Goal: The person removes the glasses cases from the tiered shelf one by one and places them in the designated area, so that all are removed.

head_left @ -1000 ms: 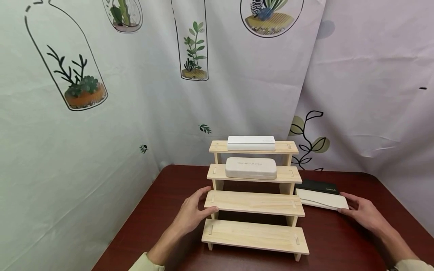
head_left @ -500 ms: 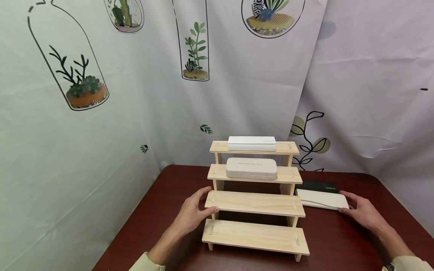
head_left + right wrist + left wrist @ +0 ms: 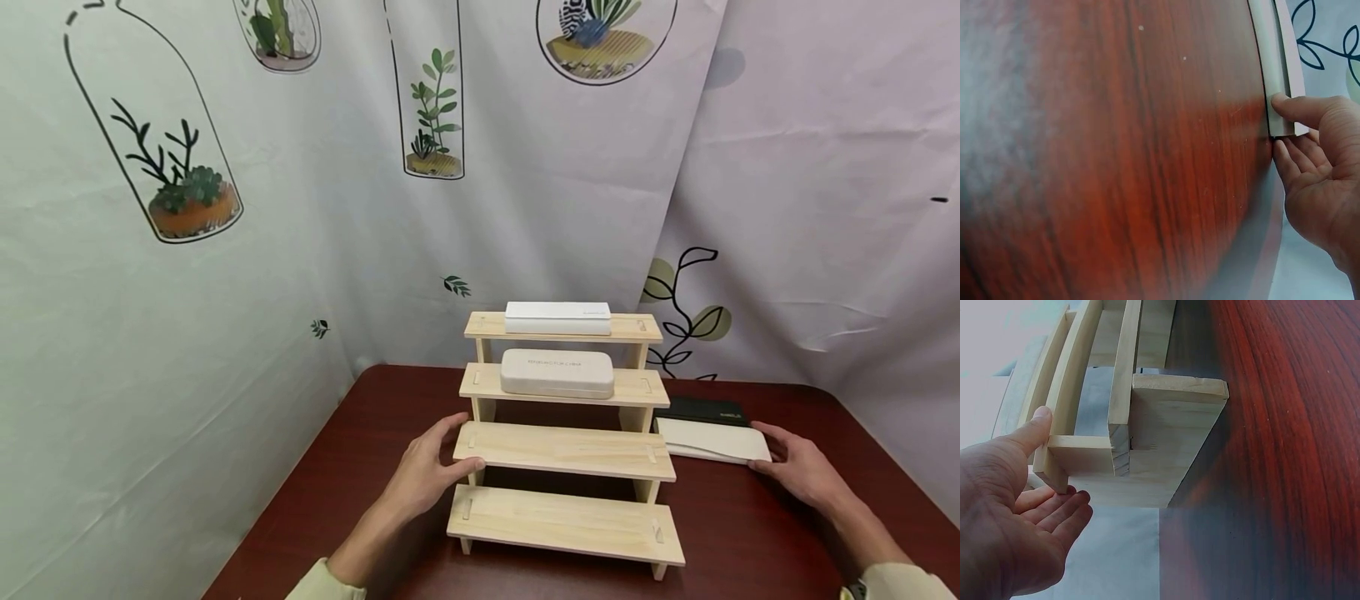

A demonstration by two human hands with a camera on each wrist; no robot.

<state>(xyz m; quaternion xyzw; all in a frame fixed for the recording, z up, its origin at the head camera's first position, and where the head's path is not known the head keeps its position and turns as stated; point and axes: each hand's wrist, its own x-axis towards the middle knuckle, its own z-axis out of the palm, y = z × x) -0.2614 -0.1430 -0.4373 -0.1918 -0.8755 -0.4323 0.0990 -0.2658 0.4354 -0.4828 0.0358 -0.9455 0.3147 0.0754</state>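
A wooden stepped display stand (image 3: 562, 446) rises in tiers on the table. My left hand (image 3: 422, 473) holds the left end of its second shelf from the bottom, thumb at the front edge and fingers at the back. In the left wrist view, the thumb (image 3: 1038, 425) lies against that shelf's end. To the right of the stand, my right hand (image 3: 804, 473) pinches the right end of a flat white glasses case (image 3: 712, 440) with a flap. The right wrist view shows the thumb on the long side of this case (image 3: 1275, 69), which lies at the table surface.
A white flap case (image 3: 557, 318) sits on the top shelf. Below it, a rounded cream glasses case (image 3: 557, 373) rests on the second shelf from the top. A black case (image 3: 701, 412) lies behind the white one. Printed cloth (image 3: 360, 250) hangs behind the dark red table (image 3: 405, 392).
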